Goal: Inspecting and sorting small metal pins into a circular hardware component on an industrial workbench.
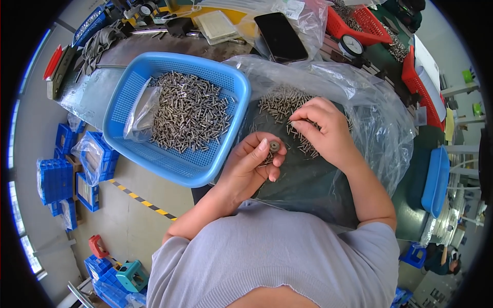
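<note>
Metal pins (pixel 190 113), short and silvery: one big pile in the blue basket, a looser spread on clear plastic in front of the wearer, near both hands. Dark green workbench (pixel 423 141) under it all. Clear plastic sheeting (pixel 382 118), crumpled, lies across the bench to the right of the basket, loose pins on top. Blue perforated plastic basket (pixel 174 174) at left, slightly angled, with a clear plastic bag (pixel 144 113) along its inner left side, touching the pile. Red plastic basket (pixel 371 38) at upper right, small metal parts inside. Right hand (pixel 328 133) over the loose pins, thumb and fingertip pinched together; cannot tell if a pin is between them. Left hand (pixel 246 167) just beside the basket's right side, palm up, fingers curled, thumb and forefinger gripping a small round metal part (pixel 275 147) with a centre hole. Black smartphone (pixel 281 36) on plastic beyond the loose pins. Round dial gauge (pixel 352 45), white face, just beside the red basket.
</note>
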A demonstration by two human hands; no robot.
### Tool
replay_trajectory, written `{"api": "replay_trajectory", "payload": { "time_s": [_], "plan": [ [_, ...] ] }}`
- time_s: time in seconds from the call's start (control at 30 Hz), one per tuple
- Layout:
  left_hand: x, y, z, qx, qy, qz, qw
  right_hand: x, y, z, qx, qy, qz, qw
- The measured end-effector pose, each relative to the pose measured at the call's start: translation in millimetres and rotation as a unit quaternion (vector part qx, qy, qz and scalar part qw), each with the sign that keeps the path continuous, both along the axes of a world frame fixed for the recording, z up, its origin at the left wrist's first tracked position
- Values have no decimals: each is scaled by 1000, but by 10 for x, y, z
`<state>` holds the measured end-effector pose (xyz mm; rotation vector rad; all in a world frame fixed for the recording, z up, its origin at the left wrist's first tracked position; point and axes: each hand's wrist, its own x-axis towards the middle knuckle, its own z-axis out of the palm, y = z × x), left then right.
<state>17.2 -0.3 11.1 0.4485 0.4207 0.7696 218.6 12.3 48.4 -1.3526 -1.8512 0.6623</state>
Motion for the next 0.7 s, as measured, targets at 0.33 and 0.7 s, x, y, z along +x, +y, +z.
{"api": "replay_trajectory", "payload": {
  "time_s": [0.33, 0.7],
  "plan": [
    [-16, 14, 3, -14, -16, -20, 1000, -90, 13, -108, 89, -209, 2, 974],
    [-29, 21, -3, -30, -29, -26, 999, -155, -140, 119, -130, 160, 27, 978]
  ]
}}
